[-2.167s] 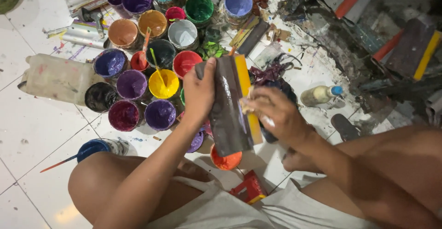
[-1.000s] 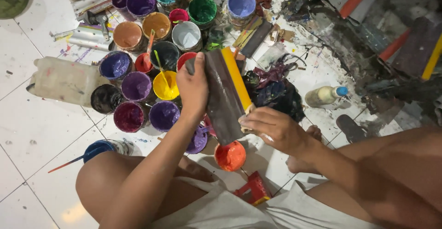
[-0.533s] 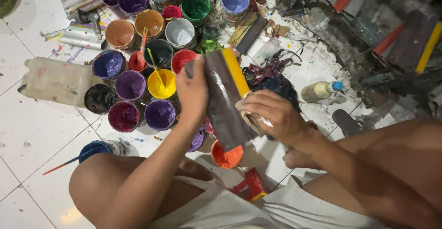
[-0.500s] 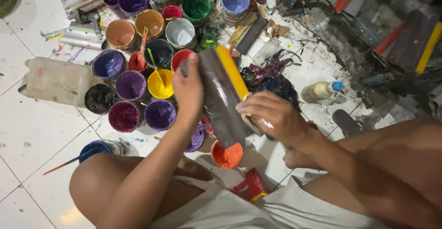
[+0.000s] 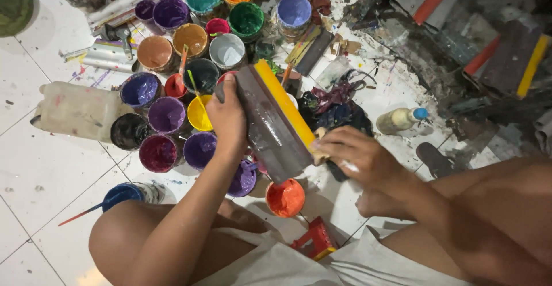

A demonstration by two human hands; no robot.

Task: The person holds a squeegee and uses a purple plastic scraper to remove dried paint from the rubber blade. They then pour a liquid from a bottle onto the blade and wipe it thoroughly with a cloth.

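The left hand is wrapped around the upper end of a screen-printing squeegee, a long dark-grey handle block with a yellow rubber blade along its right edge, and the fingers are closed firmly over the grey side while the thumb lies hidden behind it. The right hand meets the same tool at its lower end, fingertips pinched together against the blade's corner, with something pale showing between them that is too small to identify. The squeegee is held in the air, tilted so that its top end leans away from the person and its lower end hangs just above an open pot of orange-red ink. Directly behind the left hand's knuckles sits a yellow ink pot with a stick standing in it, and below that wrist are two purple pots, one partly covered by the forearm. Farther beyond the grip spreads a cluster of open pots in tan, teal, green, orange and pale grey on a paint-spattered white tile floor. Just beyond the right hand lies a crumpled dark stained rag, and further right of it a small cream squeeze bottle with a blue cap lies on its side. Left of the pots a cloudy plastic jug lies flat.
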